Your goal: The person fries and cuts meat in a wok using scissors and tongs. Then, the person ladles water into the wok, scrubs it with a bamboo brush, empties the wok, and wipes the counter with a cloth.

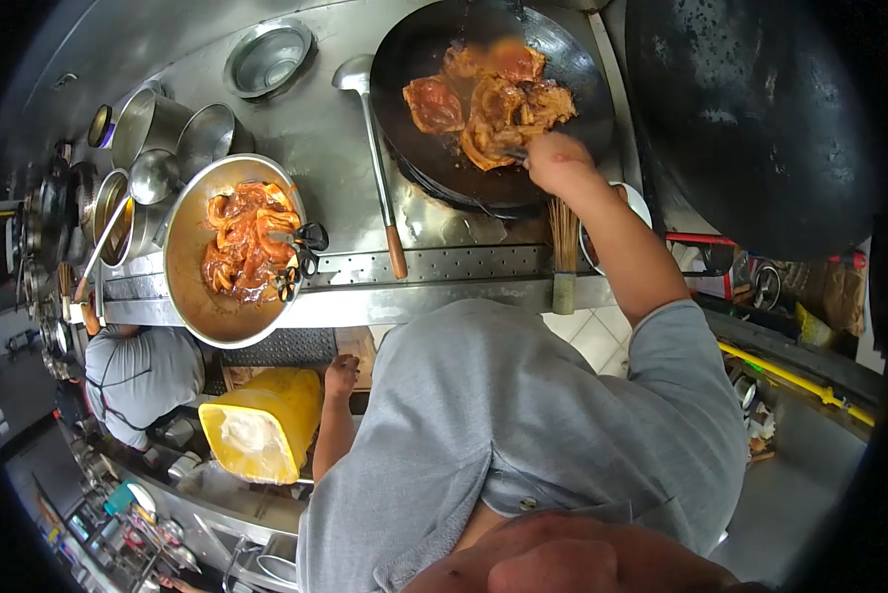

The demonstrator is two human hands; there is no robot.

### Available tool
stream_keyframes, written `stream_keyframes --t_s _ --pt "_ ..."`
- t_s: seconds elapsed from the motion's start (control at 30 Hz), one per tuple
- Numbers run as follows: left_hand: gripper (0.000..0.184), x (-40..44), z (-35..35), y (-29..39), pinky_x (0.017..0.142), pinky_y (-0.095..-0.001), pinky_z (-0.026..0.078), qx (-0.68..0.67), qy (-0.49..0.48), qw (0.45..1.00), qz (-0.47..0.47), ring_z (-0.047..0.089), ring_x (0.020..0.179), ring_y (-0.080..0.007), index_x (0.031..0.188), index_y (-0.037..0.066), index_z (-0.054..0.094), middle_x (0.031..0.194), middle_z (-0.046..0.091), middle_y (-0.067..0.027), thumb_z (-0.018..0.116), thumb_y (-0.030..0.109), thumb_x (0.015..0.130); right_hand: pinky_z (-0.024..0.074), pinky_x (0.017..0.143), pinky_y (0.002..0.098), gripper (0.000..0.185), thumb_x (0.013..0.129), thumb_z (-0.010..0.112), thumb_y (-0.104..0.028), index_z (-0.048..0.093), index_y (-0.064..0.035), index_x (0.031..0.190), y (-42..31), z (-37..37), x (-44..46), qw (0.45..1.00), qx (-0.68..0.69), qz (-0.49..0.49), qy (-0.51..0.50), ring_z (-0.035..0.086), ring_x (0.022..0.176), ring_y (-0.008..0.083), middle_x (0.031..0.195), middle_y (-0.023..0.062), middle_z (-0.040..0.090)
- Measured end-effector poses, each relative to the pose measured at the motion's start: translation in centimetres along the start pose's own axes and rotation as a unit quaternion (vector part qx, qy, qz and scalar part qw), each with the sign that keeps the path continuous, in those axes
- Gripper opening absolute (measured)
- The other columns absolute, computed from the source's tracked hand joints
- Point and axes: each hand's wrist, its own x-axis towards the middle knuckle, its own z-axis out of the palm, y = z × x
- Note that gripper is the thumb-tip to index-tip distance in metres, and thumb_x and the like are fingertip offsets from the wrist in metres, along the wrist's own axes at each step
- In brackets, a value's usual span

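My right hand (560, 163) is closed around a dark utensil whose end reaches the meat at the lower right of a black wok (394, 109). Several pieces of browned, sauced meat (434, 104) lie in the wok. My left hand (342, 377) hangs below the counter edge with its fingers curled; whatever it may hold is too small to make out. Left of the wok, a large metal bowl (189, 287) holds red marinated meat (251, 242), with black-handled scissors (310, 237) resting at its right side.
A ladle (375, 148) lies between bowl and wok. A bamboo brush (564, 247) stands by my right forearm. A second large wok (750, 109) is at the right. Pots (147, 128) crowd the left. A yellow bin (300, 400) and another person (142, 381) are lower left.
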Motion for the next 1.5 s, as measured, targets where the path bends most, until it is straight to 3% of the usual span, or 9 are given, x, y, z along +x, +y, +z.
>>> stream_keyframes --t_s 0.37,0.43,0.77,0.87,1.07,1.13,1.4,1.47,1.5 --pt "0.038 -1.8 -1.2 0.7 0.060 -0.0327 0.052 0.181 -0.013 0.980 0.085 0.064 0.065 -0.0183 0.112 0.000 0.067 0.077 0.069 -0.0104 0.065 0.031 0.089 0.0532 0.090 0.0465 0.028 0.093 0.060 -0.025 0.072 -0.0040 0.107 -0.1 -0.4 -0.7 0.998 0.059 -0.003 0.028 0.067 0.104 0.0373 0.111 0.0205 0.070" --pt "0.037 -3.1 -0.9 3.3 0.060 -0.0316 0.051 0.149 0.007 0.989 -0.017 0.064 0.065 -0.0182 0.112 0.002 0.068 0.077 0.070 -0.0097 0.064 0.031 0.089 0.0538 0.089 0.0464 0.026 0.092 0.060 -0.022 0.073 -0.0035 0.105 -0.9 -0.4 -0.7 0.997 0.049 -0.014 0.060 0.068 0.102 0.0371 0.109 0.0209 0.070" --pt "0.038 -0.5 -0.3 1.7 0.059 -0.0301 0.051 0.023 -0.006 1.000 0.011 0.064 0.063 -0.0156 0.110 -0.002 0.067 0.076 0.069 -0.0089 0.065 0.031 0.091 0.0535 0.086 0.0462 0.025 0.093 0.058 -0.019 0.071 -0.0006 0.103 -0.7 2.2 0.4 0.985 0.026 -0.151 0.079 0.068 0.100 0.0379 0.107 0.0224 0.070" --pt "0.038 -0.5 0.0 1.5 0.060 -0.0308 0.051 0.001 0.011 1.000 0.011 0.066 0.065 -0.0162 0.109 -0.002 0.067 0.076 0.070 -0.0101 0.064 0.032 0.091 0.0510 0.088 0.0484 0.038 0.094 0.061 -0.023 0.060 -0.0005 0.124 1.1 -0.1 -0.8 0.985 -0.017 -0.163 0.048 0.065 0.104 0.0377 0.113 0.0186 0.068" --pt "0.041 1.7 -0.8 -2.5 0.061 -0.0318 0.052 0.248 -0.041 0.957 0.142 0.068 0.069 -0.0169 0.112 -0.001 0.067 0.080 0.072 -0.0144 0.064 0.034 0.090 0.0499 0.090 0.0484 0.038 0.094 0.061 -0.024 0.062 -0.0069 0.127 -1.0 0.9 -1.9 0.995 0.065 -0.074 0.017 0.064 0.107 0.0377 0.112 0.0204 0.068" --pt "0.040 -1.5 -0.6 2.6 0.061 -0.0317 0.051 0.165 0.008 0.986 0.005 0.067 0.067 -0.0167 0.111 0.000 0.069 0.078 0.071 -0.0125 0.063 0.034 0.090 0.0501 0.090 0.0483 0.040 0.092 0.062 -0.026 0.062 -0.0069 0.128 -1.4 0.7 -2.6 0.992 0.041 -0.117 -0.005 0.064 0.106 0.0375 0.110 0.0212 0.068" --pt "0.038 0.4 0.0 0.3 0.060 -0.0303 0.050 0.034 -0.004 0.999 -0.005 0.063 0.063 -0.0156 0.106 0.000 0.070 0.075 0.069 -0.0084 0.062 0.033 0.091 0.0518 0.084 0.0452 0.035 0.093 0.065 -0.032 0.068 -0.0029 0.112 1.1 -2.1 2.0 0.986 0.154 -0.061 0.022 0.069 0.096 0.0342 0.102 0.0184 0.071" --pt "0.038 0.1 -0.2 0.2 0.060 -0.0303 0.050 0.029 -0.007 1.000 0.006 0.062 0.062 -0.0156 0.106 0.000 0.070 0.076 0.070 -0.0085 0.062 0.033 0.091 0.0528 0.081 0.0451 0.033 0.092 0.066 -0.031 0.069 -0.0024 0.108 1.2 -0.7 5.4 0.951 0.262 -0.016 -0.162 0.070 0.089 0.0323 0.094 0.0175 0.072" --pt "0.038 -0.4 -0.2 0.9 0.060 -0.0307 0.051 0.042 0.003 0.999 0.001 0.064 0.063 -0.0158 0.107 0.000 0.069 0.076 0.070 -0.0086 0.063 0.033 0.090 0.0534 0.079 0.0459 0.030 0.091 0.068 -0.030 0.071 -0.0029 0.104 0.5 -0.3 4.7 0.987 0.135 -0.083 -0.016 0.071 0.085 0.0325 0.087 0.0170 0.072"
